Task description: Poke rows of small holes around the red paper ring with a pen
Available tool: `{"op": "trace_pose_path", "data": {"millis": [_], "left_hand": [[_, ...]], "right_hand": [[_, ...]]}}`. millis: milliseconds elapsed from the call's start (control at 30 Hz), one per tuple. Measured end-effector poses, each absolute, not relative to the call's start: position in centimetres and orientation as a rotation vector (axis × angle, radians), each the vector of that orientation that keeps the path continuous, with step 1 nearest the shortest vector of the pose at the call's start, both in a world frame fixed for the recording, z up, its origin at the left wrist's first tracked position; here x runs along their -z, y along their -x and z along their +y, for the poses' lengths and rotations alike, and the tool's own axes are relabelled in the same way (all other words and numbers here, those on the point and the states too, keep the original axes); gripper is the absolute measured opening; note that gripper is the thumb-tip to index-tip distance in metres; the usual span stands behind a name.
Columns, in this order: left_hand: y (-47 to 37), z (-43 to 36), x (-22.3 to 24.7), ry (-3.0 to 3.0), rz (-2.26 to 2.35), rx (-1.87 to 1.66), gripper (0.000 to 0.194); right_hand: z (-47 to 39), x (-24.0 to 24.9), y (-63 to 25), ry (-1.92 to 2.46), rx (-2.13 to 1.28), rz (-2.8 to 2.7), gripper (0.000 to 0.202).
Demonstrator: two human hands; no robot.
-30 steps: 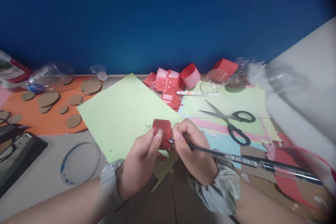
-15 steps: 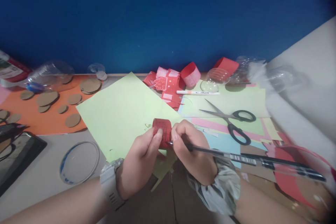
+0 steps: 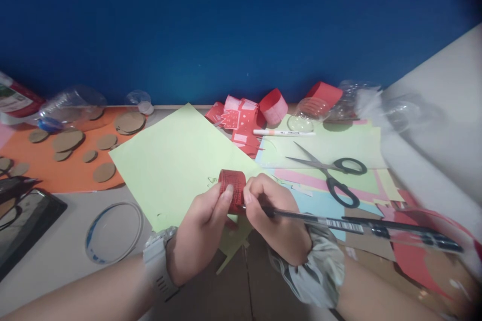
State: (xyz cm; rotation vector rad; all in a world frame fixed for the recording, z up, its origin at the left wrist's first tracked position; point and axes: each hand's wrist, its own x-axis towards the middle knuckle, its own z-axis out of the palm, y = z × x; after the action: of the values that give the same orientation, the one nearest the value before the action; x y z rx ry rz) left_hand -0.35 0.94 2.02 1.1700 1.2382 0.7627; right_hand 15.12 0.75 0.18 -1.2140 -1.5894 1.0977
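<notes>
Between thumb and fingers, my left hand [image 3: 201, 233] grips a small red paper roll [image 3: 232, 180] covered in dark pen lines. My right hand [image 3: 276, 213] is closed around a long black-and-clear pen [image 3: 320, 221], its tip against the lower right side of the roll. The pen's barrel points away to the right. Under the roll lies a pale green sheet of paper [image 3: 169, 160], turned cornerwise, with a few dark marks. The inner fingers of both hands are partly hidden.
Open scissors [image 3: 331, 165] lie on coloured papers at right. Red paper pieces [image 3: 241, 120] and a white marker [image 3: 284, 133] are behind. At left are cardboard discs [image 3: 68, 140] on orange paper [image 3: 83, 170], a plastic bottle [image 3: 75, 103] and a tape ring [image 3: 88, 246]. A blue wall [image 3: 241, 30] stands behind.
The pen's far end has shifted slightly left and up, and my right fingers have moved a little left toward the roll. My left hand and the roll stay nearly still.
</notes>
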Motion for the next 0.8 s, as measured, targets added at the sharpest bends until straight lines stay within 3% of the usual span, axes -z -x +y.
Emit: {"op": "trace_pose_path", "data": {"millis": [400, 600, 800], "left_hand": [[0.5, 0.7, -1.8, -1.167, 1.220, -0.796, 0.030], [0.3, 0.8, -2.5, -1.102, 1.204, -0.836, 0.034], [0.5, 0.0, -2.0, -0.994, 1.301, -0.875, 0.041]], "right_hand": [[0.8, -0.3, -14.9, 1.160, -1.129, -1.509, 0.028], [0.4, 0.1, -14.4, 0.977, -1.264, -1.017, 0.025], [0.3, 0.3, -14.0, 0.898, -1.163, -1.025, 0.034]]}}
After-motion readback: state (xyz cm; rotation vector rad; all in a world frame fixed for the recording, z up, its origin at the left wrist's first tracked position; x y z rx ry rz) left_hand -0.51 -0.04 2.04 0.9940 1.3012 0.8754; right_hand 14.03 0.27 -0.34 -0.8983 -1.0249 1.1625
